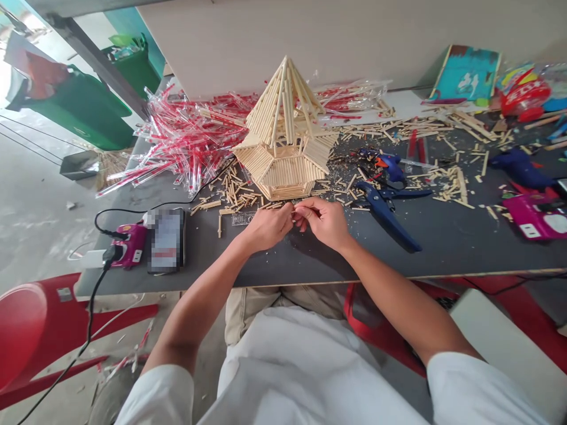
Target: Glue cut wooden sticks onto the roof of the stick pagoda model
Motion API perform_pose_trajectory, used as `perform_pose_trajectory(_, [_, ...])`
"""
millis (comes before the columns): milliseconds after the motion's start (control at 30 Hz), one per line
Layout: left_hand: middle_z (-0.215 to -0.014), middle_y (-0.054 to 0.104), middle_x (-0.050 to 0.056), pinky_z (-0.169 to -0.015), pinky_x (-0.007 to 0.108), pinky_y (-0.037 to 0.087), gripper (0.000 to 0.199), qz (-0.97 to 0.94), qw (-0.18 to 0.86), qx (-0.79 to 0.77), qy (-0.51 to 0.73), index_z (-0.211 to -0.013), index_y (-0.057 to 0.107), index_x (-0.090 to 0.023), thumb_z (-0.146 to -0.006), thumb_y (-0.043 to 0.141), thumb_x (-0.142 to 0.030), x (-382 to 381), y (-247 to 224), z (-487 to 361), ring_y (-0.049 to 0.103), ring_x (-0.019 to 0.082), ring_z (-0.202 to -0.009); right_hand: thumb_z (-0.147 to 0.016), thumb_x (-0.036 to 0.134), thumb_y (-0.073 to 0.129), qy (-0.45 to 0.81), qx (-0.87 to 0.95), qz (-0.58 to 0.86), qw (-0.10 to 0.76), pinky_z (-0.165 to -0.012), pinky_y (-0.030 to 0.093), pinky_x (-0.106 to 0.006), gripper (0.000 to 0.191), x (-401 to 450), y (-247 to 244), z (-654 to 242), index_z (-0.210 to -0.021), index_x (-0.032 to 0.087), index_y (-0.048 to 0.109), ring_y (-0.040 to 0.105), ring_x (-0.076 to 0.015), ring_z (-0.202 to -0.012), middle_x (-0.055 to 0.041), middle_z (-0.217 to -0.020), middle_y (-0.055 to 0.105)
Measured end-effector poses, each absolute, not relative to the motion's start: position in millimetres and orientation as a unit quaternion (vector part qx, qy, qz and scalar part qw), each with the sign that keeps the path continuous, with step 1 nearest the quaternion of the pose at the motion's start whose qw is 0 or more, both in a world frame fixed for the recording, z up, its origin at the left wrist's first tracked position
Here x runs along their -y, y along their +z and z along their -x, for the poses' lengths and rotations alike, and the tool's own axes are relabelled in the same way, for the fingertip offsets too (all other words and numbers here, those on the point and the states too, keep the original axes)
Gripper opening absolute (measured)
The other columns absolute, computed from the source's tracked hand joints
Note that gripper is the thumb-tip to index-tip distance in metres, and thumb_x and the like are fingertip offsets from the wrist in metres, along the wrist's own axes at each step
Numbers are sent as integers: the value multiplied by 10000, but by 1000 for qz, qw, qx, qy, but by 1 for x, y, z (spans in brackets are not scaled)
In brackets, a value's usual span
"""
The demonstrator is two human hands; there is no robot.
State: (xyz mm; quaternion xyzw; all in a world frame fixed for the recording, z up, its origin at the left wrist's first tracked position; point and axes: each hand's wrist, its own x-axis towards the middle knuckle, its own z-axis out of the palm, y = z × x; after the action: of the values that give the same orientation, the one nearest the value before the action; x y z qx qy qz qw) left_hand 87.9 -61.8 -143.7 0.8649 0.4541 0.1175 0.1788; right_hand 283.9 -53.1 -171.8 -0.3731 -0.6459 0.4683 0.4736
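Note:
My left hand [271, 226] and my right hand [325, 222] meet over the dark table, just in front of a model built of thin wooden sticks [290, 174]. The fingers of both hands are pinched together, fingertips touching; whatever they hold is too small to make out. The model has a pointed, tent-like roof above a flared, many-sided lower part. Cut stick pieces [239, 192] lie to its left, and a clear ruler [243, 219] lies partly beside my left hand. Right of my right hand rests a blue-handled cutter [385, 215].
Red and clear plastic wrappers [186, 136] heap behind left. A phone [166, 241] and purple power socket [132, 243] sit at the left. A blue glue gun [392, 167], another purple socket [534, 216] and scattered sticks are at the right. Green bins [88, 106] stand beyond the table.

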Motion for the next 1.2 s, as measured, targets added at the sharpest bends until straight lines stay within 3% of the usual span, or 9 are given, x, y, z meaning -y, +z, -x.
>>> perform_pose_trajectory(400, [-802, 690, 20, -628, 285, 337, 213, -834, 206, -481, 177, -950, 531, -222, -1053, 360, -296, 69, -139, -86, 632, 182, -678, -974, 459, 677, 461, 645, 369, 485, -544, 596, -281, 250, 57, -168, -281, -963, 215, 726, 688, -137, -566, 7, -746, 741])
perform_pose_trajectory(600, [-863, 674, 38, -658, 268, 381, 231, -816, 255, -445, 265, -1051, 536, -186, -1084, 343, -309, 68, -146, -87, 580, 140, -687, -957, 416, 716, 494, 611, 351, 509, -513, 592, -250, 219, 58, -165, -280, -1001, 204, 754, 697, -126, -578, 9, -741, 747])
perform_pose_trajectory(767, [-859, 660, 19, -607, 235, 409, 207, -753, 335, -426, 373, -1168, 572, -174, -1040, 528, -330, 67, -150, -89, 537, 95, -639, -925, 449, 748, 540, 554, 364, 520, -464, 567, -245, 267, 58, -162, -281, -965, 185, 741, 685, -125, -551, -6, -727, 757])
perform_pose_trajectory(933, [-910, 712, 27, -489, 218, 471, 263, -626, 476, -416, 457, -1095, 668, -178, -937, 726, -381, 66, -155, -91, 575, 63, -513, -911, 463, 763, 542, 534, 381, 526, -449, 527, -238, 273, 59, -157, -281, -938, 194, 725, 666, -114, -549, -7, -734, 756])
perform_pose_trajectory(1067, [-877, 747, 37, -479, 222, 515, 258, -587, 514, -401, 480, -1025, 724, -167, -884, 792, -372, 62, -154, -90, 630, 82, -511, -923, 456, 751, 554, 537, 376, 512, -459, 492, -248, 246, 60, -157, -283, -951, 212, 731, 641, -112, -571, -7, -760, 738])
perform_pose_trajectory(1200, [-785, 721, 22, -450, 195, 470, 222, -566, 530, -394, 494, -929, 747, -162, -868, 802, -368, 58, -150, -88, 601, 63, -492, -910, 454, 765, 586, 550, 368, 468, -489, 451, -258, 234, 58, -162, -287, -968, 228, 745, 603, -104, -568, 8, -744, 701])
